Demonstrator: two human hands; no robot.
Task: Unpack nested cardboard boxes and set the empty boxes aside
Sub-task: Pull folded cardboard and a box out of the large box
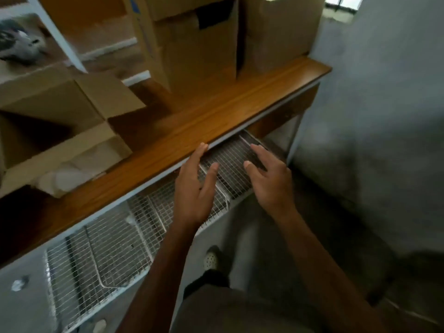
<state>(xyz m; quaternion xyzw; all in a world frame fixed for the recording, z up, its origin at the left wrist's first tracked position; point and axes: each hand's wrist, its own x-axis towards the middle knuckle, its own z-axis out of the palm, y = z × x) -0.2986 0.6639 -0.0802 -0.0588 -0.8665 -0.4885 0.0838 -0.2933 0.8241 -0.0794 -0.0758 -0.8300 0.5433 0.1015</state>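
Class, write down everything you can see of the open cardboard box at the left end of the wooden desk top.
The open cardboard box is plain brown card, blurred. Its top flaps spread outward around a dark interior. Something white, perhaps crumpled packing paper, lies by its near flap. It stands on the wooden desk top, left of the taller boxes. The left hand and right hand are both clear of it.

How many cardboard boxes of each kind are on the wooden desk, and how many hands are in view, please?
Tall upright brown cardboard boxes: 2
Open brown cardboard box with spread flaps: 1
Bare hands, left hand and right hand, both open and empty: 2
Total: 5
The blurred back left corner is too unclear to count.
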